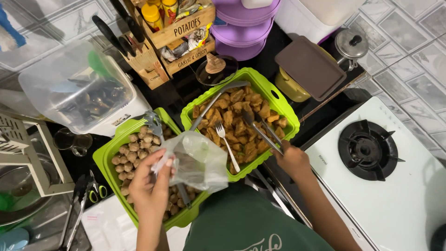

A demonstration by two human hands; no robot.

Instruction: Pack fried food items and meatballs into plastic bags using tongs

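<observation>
The left hand (149,186) pinches a clear plastic bag (197,160) open while the right hand (291,160) closes tongs (260,129) on fried pieces (234,118), judged mid-bagging, next lifting them across.

The clear bag (197,160) hides some meatballs (134,148) (its own contents too blurred to tell).

This is a home kitchen. A white gas stove (371,153) with a black burner stands at the right end of the dark table (278,60), and grey tiles (413,51) lie past the table's far edge. Along that edge stand a wooden knife block (141,58), a wooden crate (183,32) of jars and packets, stacked purple tubs (241,28) and a small lidded pot (351,44). Two green trays (260,86) of cooked food fill the middle, and at the left end a metal sink (28,200) holds dishes beside a dish rack (23,148).
</observation>
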